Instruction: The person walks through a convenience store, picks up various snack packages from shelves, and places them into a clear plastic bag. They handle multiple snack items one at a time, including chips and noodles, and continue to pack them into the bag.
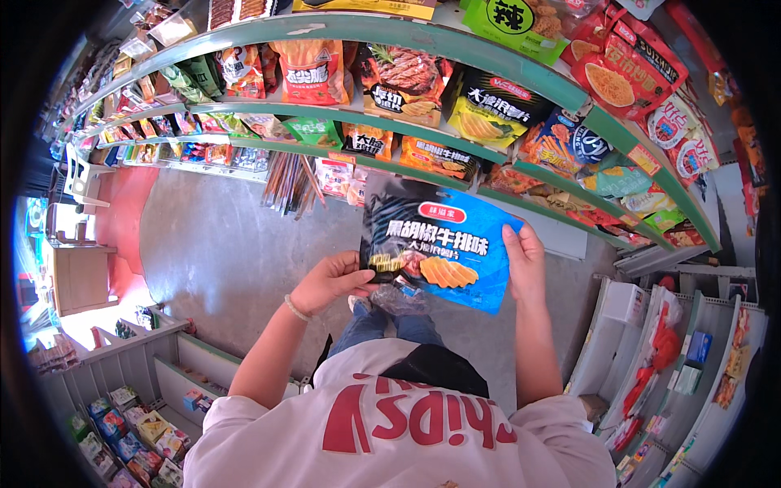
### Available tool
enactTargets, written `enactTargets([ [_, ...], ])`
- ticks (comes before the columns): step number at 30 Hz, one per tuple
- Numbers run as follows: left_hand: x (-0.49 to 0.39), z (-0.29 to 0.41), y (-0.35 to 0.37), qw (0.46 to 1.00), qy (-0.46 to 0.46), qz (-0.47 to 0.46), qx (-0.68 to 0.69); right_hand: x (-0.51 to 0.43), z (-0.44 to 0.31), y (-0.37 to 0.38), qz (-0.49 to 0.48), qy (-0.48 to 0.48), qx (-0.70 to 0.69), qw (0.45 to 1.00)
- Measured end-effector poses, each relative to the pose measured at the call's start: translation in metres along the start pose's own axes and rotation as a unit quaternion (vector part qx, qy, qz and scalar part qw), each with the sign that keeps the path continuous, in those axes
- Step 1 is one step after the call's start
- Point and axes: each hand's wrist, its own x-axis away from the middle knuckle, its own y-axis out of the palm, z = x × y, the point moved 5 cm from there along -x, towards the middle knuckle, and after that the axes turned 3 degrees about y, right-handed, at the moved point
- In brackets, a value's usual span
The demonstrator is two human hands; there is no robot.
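A flat black-and-blue bag of wavy potato chips (470, 241) is stretched between my hands, its printed front turned up towards me. My left hand (338, 282) pinches the bag's black lower-left side with the thumb on top. On the right, my right hand (526, 259) grips the blue edge near the upper corner, thumb on the front. A crinkled clear plastic wrapper (399, 299) shows just below the bag, by my left fingers; whether my hand also holds it cannot be told.
Ahead, curved green-edged shelves (390, 33) carry many snack bags, including a black-and-yellow chip bag (494, 110). Thin sticks (293, 183) hang below the lowest shelf. Grey shelving (659, 366) stands to the right, another grey rack (122, 378) at lower left. Concrete floor (201, 232) lies between.
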Motion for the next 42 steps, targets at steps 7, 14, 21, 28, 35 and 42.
enactTargets([
  [7, -0.009, -0.011, -0.004, 0.994, -0.005, 0.057, 0.095, 0.024, 0.037, -0.010, -0.108, 0.163, 0.042, 0.980],
  [14, -0.057, -0.073, -0.039, 0.983, -0.010, 0.001, -0.183, 0.018, 0.126, -0.059, -0.117, 0.267, 0.193, 0.937],
  [21, -0.191, -0.116, -0.087, 0.873, 0.100, 0.152, -0.454, -0.080, 0.208, -0.087, -0.029, 0.309, 0.208, 0.928],
  [28, -0.360, -0.109, -0.133, 0.904, 0.092, 0.174, -0.379, -0.225, 0.230, -0.085, 0.034, 0.283, 0.147, 0.947],
  [35, -0.394, -0.109, -0.143, 0.945, 0.139, 0.195, -0.224, -0.261, 0.229, -0.089, 0.068, 0.193, 0.182, 0.962],
  [42, -0.403, -0.083, -0.135, 0.855, 0.174, 0.258, -0.415, -0.280, 0.233, -0.100, 0.092, 0.106, 0.209, 0.968],
])
